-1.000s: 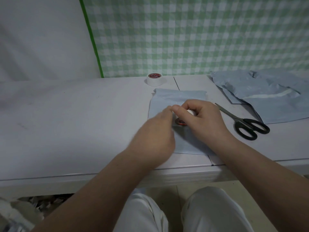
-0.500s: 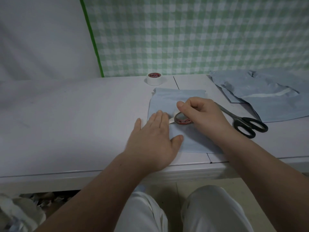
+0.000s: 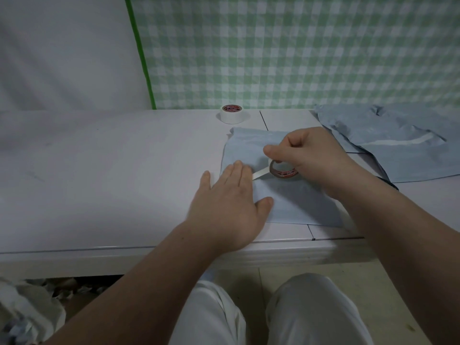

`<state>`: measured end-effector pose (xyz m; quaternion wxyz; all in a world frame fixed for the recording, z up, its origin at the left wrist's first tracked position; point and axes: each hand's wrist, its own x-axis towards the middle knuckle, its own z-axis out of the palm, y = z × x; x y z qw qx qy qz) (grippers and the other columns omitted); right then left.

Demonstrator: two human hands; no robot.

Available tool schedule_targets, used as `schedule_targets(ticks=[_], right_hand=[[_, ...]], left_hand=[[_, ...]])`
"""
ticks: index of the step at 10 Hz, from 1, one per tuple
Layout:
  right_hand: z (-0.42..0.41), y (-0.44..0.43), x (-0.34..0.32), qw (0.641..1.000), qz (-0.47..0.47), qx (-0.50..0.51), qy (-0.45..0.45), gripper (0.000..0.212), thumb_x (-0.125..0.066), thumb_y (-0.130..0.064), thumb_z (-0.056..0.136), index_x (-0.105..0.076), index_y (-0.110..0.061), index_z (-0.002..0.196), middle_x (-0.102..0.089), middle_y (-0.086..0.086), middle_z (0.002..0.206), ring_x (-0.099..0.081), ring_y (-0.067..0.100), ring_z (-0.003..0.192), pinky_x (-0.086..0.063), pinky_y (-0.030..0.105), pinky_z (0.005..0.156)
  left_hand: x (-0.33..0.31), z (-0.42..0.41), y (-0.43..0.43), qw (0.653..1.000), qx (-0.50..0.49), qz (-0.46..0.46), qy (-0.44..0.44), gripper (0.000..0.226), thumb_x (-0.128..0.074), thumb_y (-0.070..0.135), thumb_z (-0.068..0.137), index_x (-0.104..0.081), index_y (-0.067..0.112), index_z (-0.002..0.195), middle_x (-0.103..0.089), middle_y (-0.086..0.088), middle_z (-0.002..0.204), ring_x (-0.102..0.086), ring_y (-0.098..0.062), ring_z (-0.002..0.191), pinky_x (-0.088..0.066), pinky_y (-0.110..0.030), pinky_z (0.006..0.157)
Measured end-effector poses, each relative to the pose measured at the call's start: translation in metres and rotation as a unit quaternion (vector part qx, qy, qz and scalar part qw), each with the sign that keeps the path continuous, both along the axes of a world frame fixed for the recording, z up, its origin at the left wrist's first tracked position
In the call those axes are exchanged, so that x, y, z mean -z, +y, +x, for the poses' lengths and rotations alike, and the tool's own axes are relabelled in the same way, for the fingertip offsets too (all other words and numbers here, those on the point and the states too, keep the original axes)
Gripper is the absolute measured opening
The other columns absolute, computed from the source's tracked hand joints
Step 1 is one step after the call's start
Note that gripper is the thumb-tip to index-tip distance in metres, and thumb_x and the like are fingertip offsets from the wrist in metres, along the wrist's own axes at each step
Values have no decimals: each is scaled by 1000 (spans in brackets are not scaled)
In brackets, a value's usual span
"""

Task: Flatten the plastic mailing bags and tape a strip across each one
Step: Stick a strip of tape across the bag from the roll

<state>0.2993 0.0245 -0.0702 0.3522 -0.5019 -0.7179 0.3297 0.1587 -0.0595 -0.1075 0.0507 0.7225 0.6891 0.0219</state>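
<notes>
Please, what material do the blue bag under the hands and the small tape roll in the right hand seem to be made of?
The blue bag looks like thin matte plastic film: it lies limp and flat, with soft creases near its far edge. The small tape roll, held by the right hand, seems to be pale, slightly glossy tape on a printed red-and-white core, probably cardboard. The pulled strip looks whitish; whether paper or plastic, I cannot tell.

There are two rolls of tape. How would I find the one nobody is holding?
Look along the white table to its far edge, beside the green checked cloth wall. The wide white tape roll with a red core lies flat there, alone, just beyond the flat pale blue plastic mailing bag. The small narrow tape roll is in the right hand.
</notes>
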Motion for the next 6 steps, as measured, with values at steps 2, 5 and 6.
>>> schedule_targets(ticks=[2,5,6], right_hand=[[4,-1,-1,999,7,7,-51,31,-75,-30,76,-59,-10,59,-47,-12,42,-42,1,43,-35,21,50],[5,-8,-8,986,36,16,-161,29,-71,-30,77,-62,-8,59,-51,-7,52,-47,10,55,-35,26,53],[4,-9,-9,980,39,20,-192,28,-71,-30,76,-61,-12,57,-54,-7,53,-49,10,56,-35,27,53]], left_hand=[[-1,1,0,1000,0,-5,-2,70,-14,55,97,3,15,152,8,-2,160,8,-13,146,5,-46,118],[-1,0,0,1000,-1,-6,2,70,-12,55,97,6,14,151,9,-2,160,8,-14,147,5,-47,118],[-1,1,-1,1000,-2,-5,2,70,-12,55,97,5,14,151,10,-1,160,8,-14,146,5,-47,117]])
